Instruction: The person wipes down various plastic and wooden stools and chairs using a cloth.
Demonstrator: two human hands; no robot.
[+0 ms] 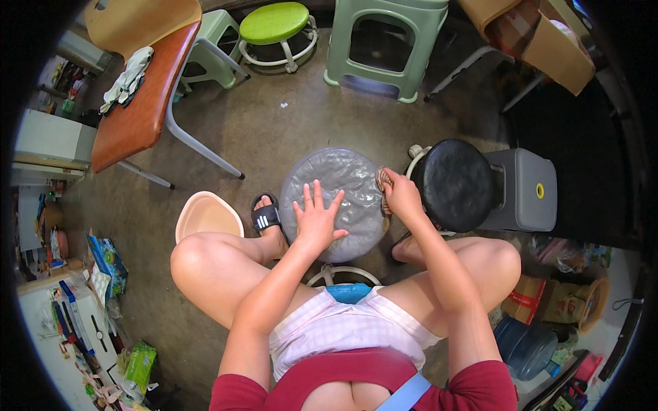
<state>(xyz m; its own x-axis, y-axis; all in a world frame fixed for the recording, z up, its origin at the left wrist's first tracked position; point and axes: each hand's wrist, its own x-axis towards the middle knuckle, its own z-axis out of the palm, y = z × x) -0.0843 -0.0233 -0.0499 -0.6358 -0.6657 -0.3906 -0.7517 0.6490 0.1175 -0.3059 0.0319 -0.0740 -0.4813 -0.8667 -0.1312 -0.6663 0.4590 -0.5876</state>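
Observation:
Before me stands a low round stool (344, 167) with a grey, shiny, wrinkled cover on its seat. My left hand (317, 221) lies on the seat with its fingers spread, holding nothing. At the seat's right edge, my right hand (403, 195) grips a striped brown cloth (383, 185) and presses it to the side of the cover. Part of the cloth is hidden under the fingers. A piece of the stool's white ring base (354, 272) shows below the seat.
A black round stool (455, 185) and a grey box-shaped stool (529, 190) stand close on the right. Left of my foot is a peach plastic basin (211, 218). An orange-brown chair (141, 110) carries a pale cloth (127, 79). Green stools (274, 23) stand farther back.

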